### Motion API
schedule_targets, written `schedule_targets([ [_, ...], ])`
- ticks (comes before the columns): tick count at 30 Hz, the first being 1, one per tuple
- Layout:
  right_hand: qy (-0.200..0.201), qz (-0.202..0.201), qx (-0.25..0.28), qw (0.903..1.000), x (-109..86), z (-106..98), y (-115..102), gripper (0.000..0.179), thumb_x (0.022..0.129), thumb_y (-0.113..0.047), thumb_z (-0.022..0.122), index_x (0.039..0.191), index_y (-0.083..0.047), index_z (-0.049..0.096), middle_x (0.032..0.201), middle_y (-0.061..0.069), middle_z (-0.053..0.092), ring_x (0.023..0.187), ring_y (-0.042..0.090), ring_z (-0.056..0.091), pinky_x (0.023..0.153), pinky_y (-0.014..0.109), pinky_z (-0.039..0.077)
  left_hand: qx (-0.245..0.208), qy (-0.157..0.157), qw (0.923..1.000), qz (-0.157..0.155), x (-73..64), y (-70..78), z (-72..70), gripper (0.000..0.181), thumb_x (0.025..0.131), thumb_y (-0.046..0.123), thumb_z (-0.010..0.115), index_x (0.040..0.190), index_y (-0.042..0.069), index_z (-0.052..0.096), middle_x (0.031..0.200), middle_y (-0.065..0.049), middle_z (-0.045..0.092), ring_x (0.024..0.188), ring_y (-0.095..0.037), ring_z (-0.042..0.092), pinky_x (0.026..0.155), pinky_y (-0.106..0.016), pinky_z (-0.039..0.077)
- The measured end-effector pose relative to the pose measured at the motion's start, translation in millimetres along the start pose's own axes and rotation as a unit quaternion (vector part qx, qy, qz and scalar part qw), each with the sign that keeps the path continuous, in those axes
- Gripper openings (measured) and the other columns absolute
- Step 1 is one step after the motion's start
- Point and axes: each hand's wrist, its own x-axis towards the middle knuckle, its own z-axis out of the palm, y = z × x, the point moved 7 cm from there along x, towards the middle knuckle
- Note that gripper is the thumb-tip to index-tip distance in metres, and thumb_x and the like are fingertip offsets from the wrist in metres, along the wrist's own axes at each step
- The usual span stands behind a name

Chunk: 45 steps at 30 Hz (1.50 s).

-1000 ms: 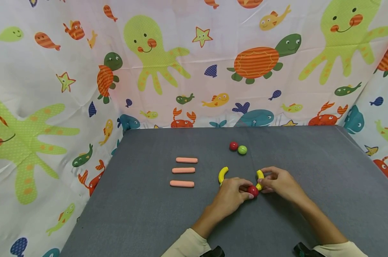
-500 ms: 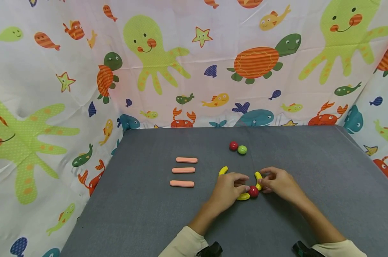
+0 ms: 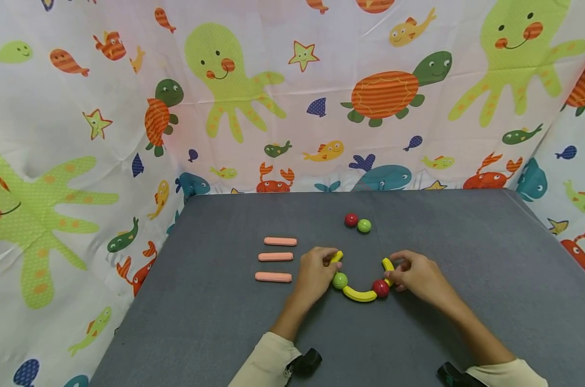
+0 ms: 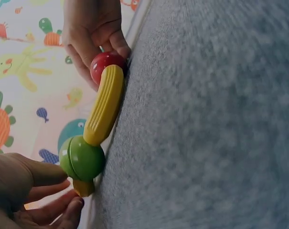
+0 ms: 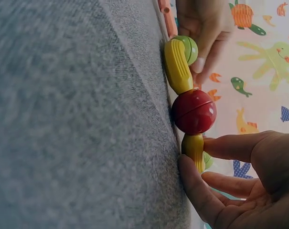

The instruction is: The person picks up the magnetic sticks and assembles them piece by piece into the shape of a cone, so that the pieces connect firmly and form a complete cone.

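Toy pieces form a U-shaped chain on the table: yellow banana-shaped pieces with a green ball (image 3: pixel 340 280) and a red ball (image 3: pixel 381 288) between them. My left hand (image 3: pixel 314 274) pinches the left banana piece (image 3: pixel 337 257), its thumb beside the green ball in the left wrist view. The front banana piece (image 3: pixel 360 295) lies between the two balls, with no hand on it. On the other side my right hand (image 3: pixel 418 275) pinches the right banana piece (image 5: pixel 192 148) between thumb and fingers, just past the red ball. Fingers partly cover both outer banana pieces.
Three pink sausage-like sticks (image 3: pixel 275 257) lie in a stack of rows left of my left hand. Farther back, another red ball (image 3: pixel 351 220) touches another green ball (image 3: pixel 364 226). A sea-animal curtain (image 3: pixel 254 107) hangs behind the grey table (image 3: pixel 200 322).
My left hand has let go of the red ball and moved left and back to the left banana piece. The green ball and front banana piece are uncovered. My right hand stays on its piece.
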Motion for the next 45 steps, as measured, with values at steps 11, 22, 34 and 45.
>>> schedule_targets([
  [11, 0.001, 0.010, -0.023, 0.9997, 7.8, -2.4, -5.2, 0.043, 0.095, -0.019, 0.078, 0.129, 0.004, 0.066, 0.089, 0.004, 0.070, 0.074, 0.017, 0.066, 0.065, 0.031, 0.048, 0.006, -0.027, 0.9988, -0.040, 2.0, -12.0, 2.0, 0.033, 0.088, 0.005, 0.083, 0.120, 0.001, 0.079, 0.105, -0.009, 0.073, 0.093, -0.013, 0.069, 0.078, -0.024, 0.057],
  [22, 0.009, -0.001, -0.034, 0.9994, 18.9, -4.5, -6.6, 0.034, 0.092, -0.016, 0.074, 0.122, 0.001, 0.074, 0.098, 0.007, 0.070, 0.082, 0.019, 0.061, 0.067, 0.032, 0.048, 0.004, -0.041, 0.9984, -0.037, 0.0, -9.7, 3.6, 0.027, 0.091, 0.009, 0.083, 0.117, 0.001, 0.080, 0.102, -0.007, 0.077, 0.083, -0.003, 0.066, 0.071, -0.020, 0.055],
  [34, 0.020, -0.016, -0.052, 0.9983, 29.6, -5.5, -12.2, 0.028, 0.094, -0.012, 0.073, 0.120, -0.002, 0.078, 0.107, 0.013, 0.077, 0.094, 0.024, 0.067, 0.075, 0.034, 0.051, 0.005, -0.055, 0.9976, -0.041, -4.0, -3.2, 7.9, 0.025, 0.091, 0.014, 0.084, 0.114, 0.005, 0.082, 0.099, -0.001, 0.079, 0.081, 0.000, 0.066, 0.071, -0.023, 0.056],
  [45, 0.019, -0.022, -0.048, 0.9984, 34.3, -0.5, -14.5, 0.025, 0.096, -0.007, 0.069, 0.118, 0.000, 0.078, 0.111, 0.018, 0.077, 0.093, 0.025, 0.067, 0.073, 0.031, 0.053, 0.001, -0.073, 0.9971, -0.020, -6.8, 0.0, 12.6, 0.028, 0.093, 0.015, 0.083, 0.119, 0.003, 0.080, 0.105, -0.006, 0.074, 0.087, -0.003, 0.064, 0.073, -0.020, 0.054],
])
